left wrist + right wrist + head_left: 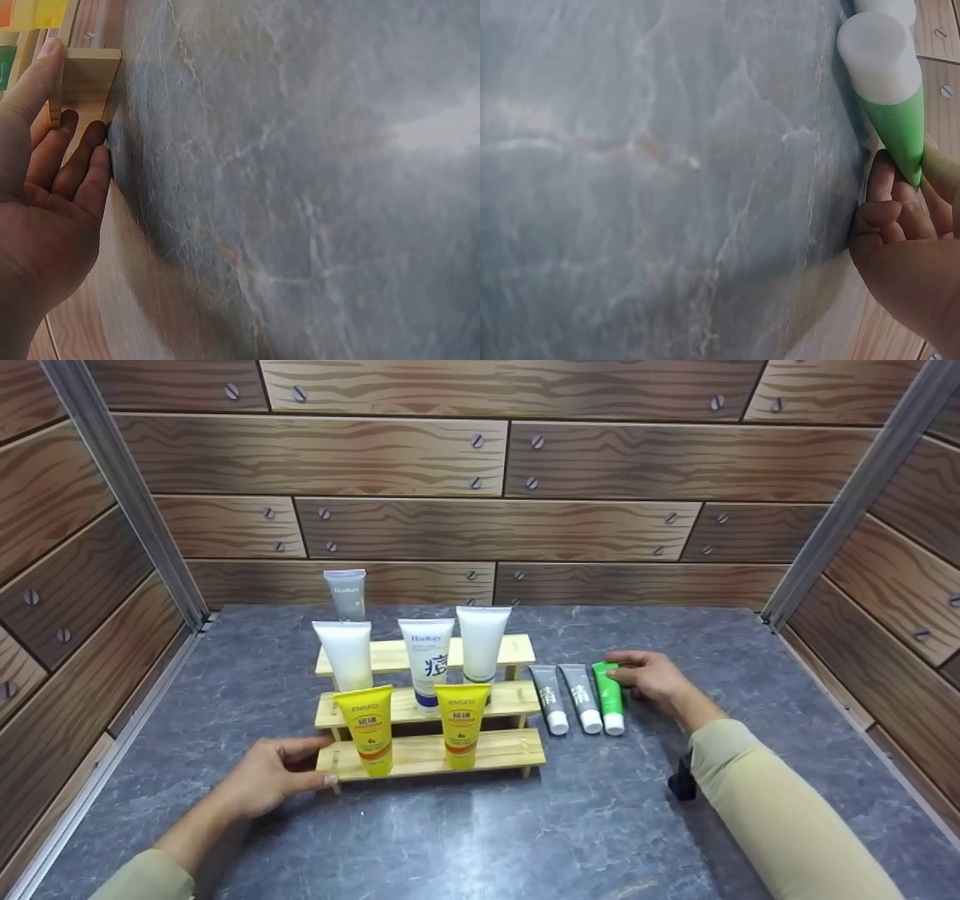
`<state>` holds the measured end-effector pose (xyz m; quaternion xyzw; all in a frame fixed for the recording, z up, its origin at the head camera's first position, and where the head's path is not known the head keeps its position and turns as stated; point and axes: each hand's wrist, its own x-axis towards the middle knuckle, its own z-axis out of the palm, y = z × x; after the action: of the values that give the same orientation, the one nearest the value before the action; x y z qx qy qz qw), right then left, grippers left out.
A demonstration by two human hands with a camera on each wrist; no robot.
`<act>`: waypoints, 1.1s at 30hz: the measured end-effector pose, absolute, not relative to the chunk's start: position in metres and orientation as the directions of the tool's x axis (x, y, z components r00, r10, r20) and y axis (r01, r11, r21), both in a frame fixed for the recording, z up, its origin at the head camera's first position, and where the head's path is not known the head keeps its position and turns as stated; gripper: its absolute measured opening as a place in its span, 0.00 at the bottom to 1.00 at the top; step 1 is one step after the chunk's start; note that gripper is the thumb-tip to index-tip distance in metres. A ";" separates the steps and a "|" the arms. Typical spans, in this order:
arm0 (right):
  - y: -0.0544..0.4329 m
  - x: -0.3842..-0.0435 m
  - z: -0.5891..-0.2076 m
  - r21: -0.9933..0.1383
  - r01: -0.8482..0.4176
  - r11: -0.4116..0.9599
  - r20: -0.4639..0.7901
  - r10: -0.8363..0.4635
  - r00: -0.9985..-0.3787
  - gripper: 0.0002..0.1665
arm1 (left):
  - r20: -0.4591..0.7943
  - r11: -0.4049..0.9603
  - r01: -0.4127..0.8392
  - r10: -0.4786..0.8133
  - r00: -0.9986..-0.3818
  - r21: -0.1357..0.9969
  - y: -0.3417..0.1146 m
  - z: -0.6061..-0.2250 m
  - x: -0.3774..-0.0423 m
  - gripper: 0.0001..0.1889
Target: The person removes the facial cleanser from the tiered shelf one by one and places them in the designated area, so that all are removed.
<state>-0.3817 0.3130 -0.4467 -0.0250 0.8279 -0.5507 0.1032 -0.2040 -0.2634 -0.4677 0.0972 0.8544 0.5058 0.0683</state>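
My left hand (262,778) grips the left end of the lowest step of a three-step wooden display rack (416,760), thumb at the front. In the left wrist view its other fingers reach behind the rack's end. On the bottom step stand two yellow tubes (369,731), caps down. White tubes (427,660) stand behind them, and a grey tube (347,596) rises at the back left. My right hand (654,684) pinches the flat end of a green tube (610,701) with a white cap, lying right of the rack. Its cap points toward me.
Two dark grey tubes (551,701) with white caps lie side by side between the rack and the green tube. A marbled dark tabletop (600,825) lies beneath everything. Wood-patterned walls (397,457) with metal corner posts (127,487) enclose the back and sides.
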 end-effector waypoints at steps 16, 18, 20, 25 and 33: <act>0.315 -0.383 -0.443 -0.860 0.048 0.508 -0.154 -0.170 -0.973 0.28 | -0.032 0.492 0.083 0.221 -0.975 0.867 -0.262 -0.466 -0.203 0.35; 0.314 -0.384 -0.443 -0.861 0.043 0.507 -0.151 -0.173 -0.973 0.28 | -0.034 0.497 0.078 0.212 -0.977 0.864 -0.263 -0.466 -0.203 0.36; 0.313 -0.384 -0.443 -0.857 0.034 0.514 -0.143 -0.175 -0.974 0.29 | -0.032 0.500 0.077 0.206 -0.978 0.863 -0.263 -0.466 -0.203 0.36; 0.314 -0.386 -0.444 -0.841 0.013 0.541 -0.118 -0.160 -0.980 0.31 | -0.027 0.497 0.087 0.217 -0.976 0.863 -0.263 -0.467 -0.204 0.36; 0.313 -0.385 -0.445 -0.832 0.004 0.554 -0.089 -0.125 -0.988 0.31 | -0.025 0.498 0.092 0.222 -0.975 0.862 -0.263 -0.467 -0.204 0.35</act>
<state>-0.3852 0.3131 -0.4450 -0.0345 0.8788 -0.4709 0.0689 -0.2040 -0.2634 -0.4672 0.0910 0.8628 0.4928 0.0662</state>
